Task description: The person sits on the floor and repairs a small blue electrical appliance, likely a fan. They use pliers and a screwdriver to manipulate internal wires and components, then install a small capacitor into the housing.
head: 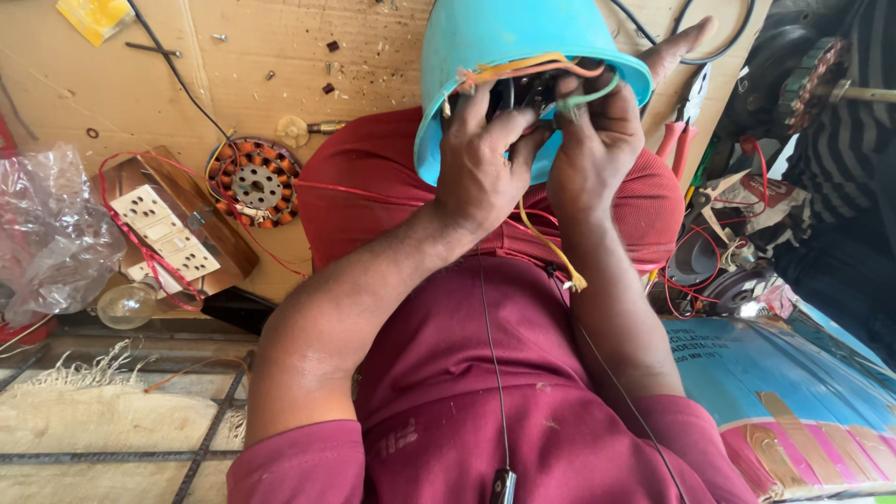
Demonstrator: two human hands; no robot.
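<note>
gripping the round turquoise plastic housing (504, 56) on the lap, left hand (481, 168) steadied its rim while right hand (597, 140) pinched thin coloured wires (560, 75) inside. risk judged: tugging could snap wires or tip housing onto cardboard-covered floor (280, 56).

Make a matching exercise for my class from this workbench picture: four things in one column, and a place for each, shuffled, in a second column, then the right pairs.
Things
1. turquoise housing
2. copper-wound stator
3. clear bulb
4. red-handled pliers

Places
A. on the cardboard, just right of the white switch board
B. just below that board, at the cardboard's edge
C. held in the left hand and right hand
D. right of both hands

Pairs: 1-C, 2-A, 3-B, 4-D
</note>
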